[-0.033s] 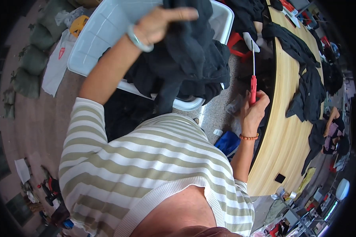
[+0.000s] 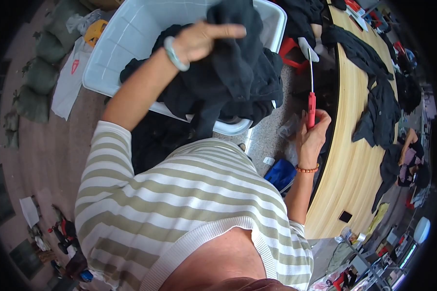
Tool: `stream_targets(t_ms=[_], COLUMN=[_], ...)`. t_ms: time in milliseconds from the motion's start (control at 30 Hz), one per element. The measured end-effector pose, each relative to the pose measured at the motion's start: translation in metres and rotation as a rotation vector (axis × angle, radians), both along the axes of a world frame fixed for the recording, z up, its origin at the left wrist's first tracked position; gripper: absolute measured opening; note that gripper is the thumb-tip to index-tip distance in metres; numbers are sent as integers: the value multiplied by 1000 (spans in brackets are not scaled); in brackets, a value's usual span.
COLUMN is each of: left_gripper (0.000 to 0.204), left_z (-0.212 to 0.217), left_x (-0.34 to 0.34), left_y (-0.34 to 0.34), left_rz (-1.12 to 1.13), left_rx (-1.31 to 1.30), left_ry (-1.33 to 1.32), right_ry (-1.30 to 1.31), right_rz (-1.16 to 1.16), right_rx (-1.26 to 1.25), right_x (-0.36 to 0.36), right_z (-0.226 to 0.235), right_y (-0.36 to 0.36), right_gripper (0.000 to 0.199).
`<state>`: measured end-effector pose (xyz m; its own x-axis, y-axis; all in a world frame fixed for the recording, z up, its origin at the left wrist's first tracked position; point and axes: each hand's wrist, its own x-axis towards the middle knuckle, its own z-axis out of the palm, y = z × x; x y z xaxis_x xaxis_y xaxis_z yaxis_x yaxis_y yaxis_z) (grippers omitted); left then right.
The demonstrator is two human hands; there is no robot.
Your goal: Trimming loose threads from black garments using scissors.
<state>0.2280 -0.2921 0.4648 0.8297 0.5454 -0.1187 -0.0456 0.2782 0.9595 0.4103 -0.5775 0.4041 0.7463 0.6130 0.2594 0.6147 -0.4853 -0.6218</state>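
Head view: black cloth [image 2: 206, 89] hangs over the near rim of the tub [image 2: 102, 56], left hand [image 2: 196, 42] is closer
Left hand: up against cloth, index out, can't tell if it's gripping
Red tool [image 2: 311, 104]: right hand [image 2: 313, 138] grips it, tip points away alongside desk [image 2: 342, 182] left edge

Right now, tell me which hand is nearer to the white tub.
Left. The left hand is over the white tub, at the black cloth; the right hand is outside the tub, off to its right, holding a red-handled tool.
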Motion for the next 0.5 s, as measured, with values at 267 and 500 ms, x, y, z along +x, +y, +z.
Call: stream_targets(t_ms=[267,500], left_gripper=[42,35], left_z=[-98,-132], left_x=[14,11], left_y=[-35,-36], left_rz=[-80,21], left_rx=[-626,-546], left_ry=[29,83], right_ry=[166,108], right_rz=[477,489], right_rx=[-452,-437], right_x=[-34,-49], right_z=[14,60], right_y=[-29,-29], right_gripper=[22,22])
